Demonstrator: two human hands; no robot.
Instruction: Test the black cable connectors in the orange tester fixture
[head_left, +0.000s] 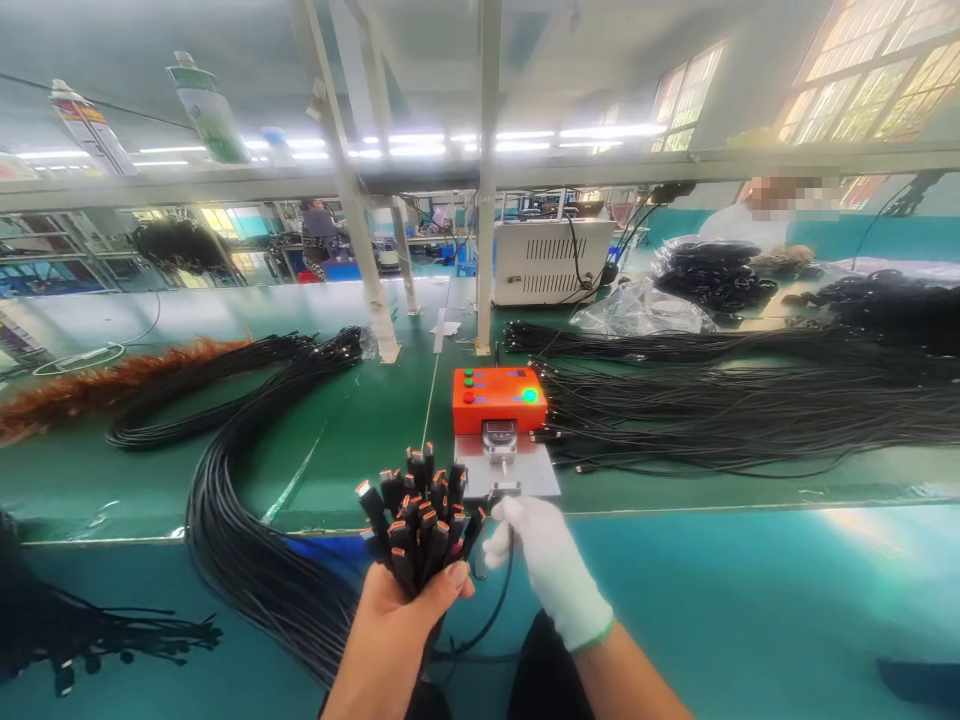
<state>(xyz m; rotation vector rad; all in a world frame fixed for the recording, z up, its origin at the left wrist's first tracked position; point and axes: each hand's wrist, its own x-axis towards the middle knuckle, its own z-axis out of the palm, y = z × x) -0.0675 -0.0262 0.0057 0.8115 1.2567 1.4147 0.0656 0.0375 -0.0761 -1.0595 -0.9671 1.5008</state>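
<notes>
My bare left hand (412, 600) is wrapped round a bundle of black cables (420, 510), whose connector ends, with orange insides, point up. A white glove covers my right hand (536, 555), its fingers pinched on a single cable (508, 580) that loops down below. That hand is at the front of a metal plate (536, 475) joined to an orange tester box (499, 395). The box has green and red buttons and a lit green lamp. The cable's tip is hidden by my fingers, so I cannot tell whether it is plugged in.
Long black cables (720, 410) spread over the green bench at right. Another thick cable bundle (217, 490) curves off the left edge. White posts (487, 200) hold a shelf above. Behind stand a white metal case (551, 262), plastic bags (645, 308) and a seated person (739, 220).
</notes>
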